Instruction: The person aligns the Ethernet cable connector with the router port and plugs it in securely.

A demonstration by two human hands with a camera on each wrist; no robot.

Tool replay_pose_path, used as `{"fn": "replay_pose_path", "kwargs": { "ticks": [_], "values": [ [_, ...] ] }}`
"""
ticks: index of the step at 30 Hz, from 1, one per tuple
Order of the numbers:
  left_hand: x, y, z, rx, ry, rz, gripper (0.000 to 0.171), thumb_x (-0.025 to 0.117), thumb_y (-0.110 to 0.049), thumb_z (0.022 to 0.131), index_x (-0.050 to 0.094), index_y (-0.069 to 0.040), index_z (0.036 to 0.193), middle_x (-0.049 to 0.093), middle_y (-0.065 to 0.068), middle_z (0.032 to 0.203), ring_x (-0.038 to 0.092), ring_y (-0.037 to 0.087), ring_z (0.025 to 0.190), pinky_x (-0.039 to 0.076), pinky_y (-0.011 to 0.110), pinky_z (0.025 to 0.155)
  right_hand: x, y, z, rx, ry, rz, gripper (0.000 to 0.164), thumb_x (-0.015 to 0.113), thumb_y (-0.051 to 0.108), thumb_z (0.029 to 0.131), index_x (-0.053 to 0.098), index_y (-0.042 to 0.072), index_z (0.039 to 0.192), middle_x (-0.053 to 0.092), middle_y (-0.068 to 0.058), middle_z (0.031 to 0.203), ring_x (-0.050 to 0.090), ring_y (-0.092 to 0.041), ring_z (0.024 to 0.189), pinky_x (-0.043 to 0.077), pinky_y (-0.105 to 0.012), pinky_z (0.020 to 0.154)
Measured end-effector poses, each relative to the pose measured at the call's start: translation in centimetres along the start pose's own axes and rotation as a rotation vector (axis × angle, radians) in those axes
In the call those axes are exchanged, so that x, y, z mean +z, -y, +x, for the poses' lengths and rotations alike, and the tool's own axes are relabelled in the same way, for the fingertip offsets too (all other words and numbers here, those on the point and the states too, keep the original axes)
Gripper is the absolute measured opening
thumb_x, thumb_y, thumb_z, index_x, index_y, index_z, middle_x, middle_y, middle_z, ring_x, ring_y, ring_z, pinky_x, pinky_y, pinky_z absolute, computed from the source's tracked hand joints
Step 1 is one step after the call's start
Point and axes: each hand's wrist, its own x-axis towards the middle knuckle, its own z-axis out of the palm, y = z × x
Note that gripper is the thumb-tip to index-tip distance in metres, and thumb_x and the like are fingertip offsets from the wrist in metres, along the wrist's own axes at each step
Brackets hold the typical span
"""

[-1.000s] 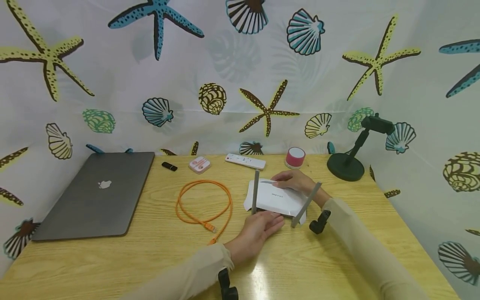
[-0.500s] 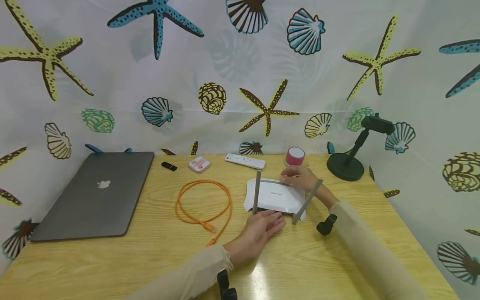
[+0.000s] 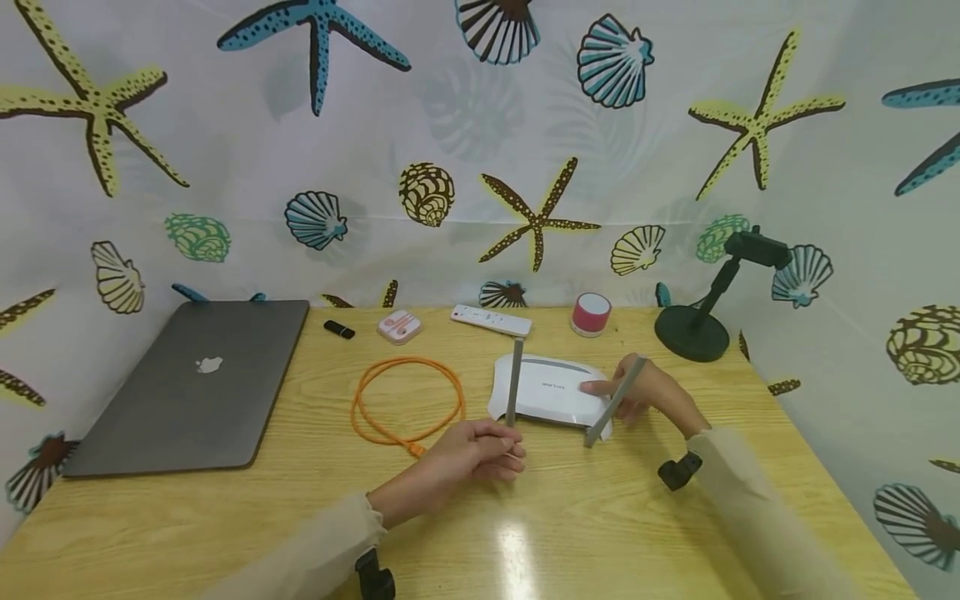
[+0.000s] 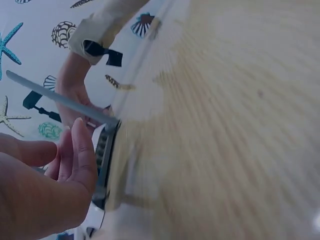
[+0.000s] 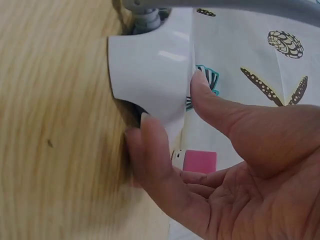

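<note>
A white Wi-Fi router (image 3: 551,390) lies on the wooden table with its two grey antennas raised. My right hand (image 3: 651,393) is at the router's right end. In the right wrist view the thumb of that hand (image 5: 270,145) rests on the white casing (image 5: 150,67), and the fingers curl at its side edge. Just in front of the left antenna (image 3: 514,383) is my left hand (image 3: 480,454), fingers loosely bent. Seen from the left wrist, this hand (image 4: 45,192) has nothing between thumb and fingers, and the router's back with ports (image 4: 102,155) is behind it.
An orange network cable (image 3: 408,361) lies coiled left of the router, partly behind my left hand. Further left is a closed grey laptop (image 3: 202,383). Along the back are a black USB stick (image 3: 339,329), an earphone case (image 3: 399,327), a white remote (image 3: 491,320), a pink speaker (image 3: 591,315) and a dark lamp (image 3: 693,333).
My right hand has moved from the router's far edge to its right end. My left hand has drawn away to the left from the front edge. The router stays nearly in place.
</note>
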Motion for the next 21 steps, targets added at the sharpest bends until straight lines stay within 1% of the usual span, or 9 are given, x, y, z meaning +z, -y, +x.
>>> {"fn": "replay_pose_path", "kwargs": {
  "ticks": [2, 5, 8, 9, 11, 12, 13, 16, 21],
  "values": [
    [-1.4, -0.4, -0.4, 0.055, -0.008, 0.114, 0.032, 0.053, -0.010, 0.100, 0.054, 0.011, 0.124, 0.069, 0.014, 0.104, 0.071, 0.018, 0.090, 0.061, 0.039, 0.085, 0.3, 0.1, 0.2, 0.002, -0.004, 0.011, 0.050, 0.072, 0.047, 0.086, 0.058, 0.006, 0.061, 0.062, -0.005, 0.056, 0.064, -0.015, 0.050, 0.058, -0.028, 0.053],
    [-3.6, -1.4, -1.2, 0.140, -0.021, 0.305, 0.029, 0.054, -0.011, 0.101, 0.057, 0.009, 0.121, 0.068, 0.020, 0.104, 0.070, 0.031, 0.092, 0.060, 0.047, 0.082, 0.5, 0.5, 0.7, 0.056, -0.013, 0.021, 0.049, 0.074, 0.045, 0.086, 0.058, 0.006, 0.059, 0.059, -0.003, 0.053, 0.065, -0.015, 0.050, 0.058, -0.026, 0.054],
    [-5.7, -2.3, -1.9, 0.245, -0.039, 0.506, 0.024, 0.055, -0.013, 0.101, 0.061, 0.003, 0.117, 0.068, 0.023, 0.105, 0.068, 0.038, 0.094, 0.061, 0.044, 0.078, 0.4, 0.8, 1.2, 0.049, -0.030, -0.004, 0.048, 0.075, 0.044, 0.085, 0.061, 0.006, 0.058, 0.053, 0.002, 0.049, 0.056, -0.010, 0.048, 0.052, -0.021, 0.051],
    [-6.3, -2.7, -2.1, 0.270, -0.052, 0.565, 0.023, 0.055, -0.015, 0.101, 0.063, 0.000, 0.116, 0.068, 0.021, 0.105, 0.067, 0.038, 0.093, 0.061, 0.043, 0.076, 0.4, 0.9, 1.3, 0.047, -0.037, -0.009, 0.048, 0.075, 0.043, 0.085, 0.062, 0.006, 0.058, 0.050, 0.004, 0.048, 0.052, -0.008, 0.048, 0.049, -0.019, 0.051],
    [-7.4, -3.2, -2.4, 0.312, -0.089, 0.689, 0.019, 0.057, -0.018, 0.100, 0.065, -0.008, 0.113, 0.069, 0.017, 0.104, 0.067, 0.032, 0.091, 0.060, 0.035, 0.074, 0.3, 0.9, 1.5, 0.013, -0.049, -0.035, 0.049, 0.075, 0.044, 0.085, 0.063, 0.008, 0.055, 0.045, 0.006, 0.046, 0.044, -0.008, 0.048, 0.041, -0.018, 0.049],
    [-7.9, -3.4, -2.6, 0.322, -0.105, 0.743, 0.017, 0.058, -0.019, 0.100, 0.066, -0.011, 0.112, 0.070, 0.014, 0.104, 0.067, 0.029, 0.092, 0.059, 0.032, 0.075, 0.3, 0.8, 1.7, 0.001, -0.055, -0.044, 0.049, 0.075, 0.045, 0.085, 0.063, 0.008, 0.054, 0.044, 0.007, 0.045, 0.042, -0.008, 0.048, 0.039, -0.018, 0.049],
    [-8.4, -3.6, -2.7, 0.328, -0.117, 0.792, 0.015, 0.058, -0.020, 0.100, 0.067, -0.015, 0.111, 0.070, 0.011, 0.105, 0.067, 0.026, 0.092, 0.058, 0.030, 0.076, 0.3, 0.7, 1.8, 0.007, -0.058, -0.035, 0.048, 0.075, 0.045, 0.084, 0.064, 0.008, 0.055, 0.046, 0.006, 0.046, 0.043, -0.008, 0.049, 0.040, -0.018, 0.049],
    [-9.7, -4.1, -3.1, 0.327, -0.132, 0.928, 0.011, 0.059, -0.022, 0.099, 0.066, -0.022, 0.108, 0.070, 0.004, 0.106, 0.065, 0.016, 0.095, 0.055, 0.027, 0.081, 0.4, 0.6, 2.1, 0.008, -0.043, -0.027, 0.050, 0.074, 0.046, 0.085, 0.064, 0.008, 0.056, 0.051, 0.005, 0.047, 0.049, -0.009, 0.050, 0.045, -0.019, 0.051],
    [-11.2, -4.2, -3.7, 0.296, -0.072, 1.073, 0.012, 0.062, -0.021, 0.097, 0.067, -0.021, 0.108, 0.069, -0.002, 0.106, 0.063, 0.008, 0.096, 0.054, 0.030, 0.085, 0.5, 0.7, 2.5, 0.031, -0.044, 0.028, 0.049, 0.074, 0.047, 0.084, 0.063, 0.008, 0.056, 0.060, 0.002, 0.051, 0.059, -0.012, 0.054, 0.054, -0.022, 0.055]
  ]
}}
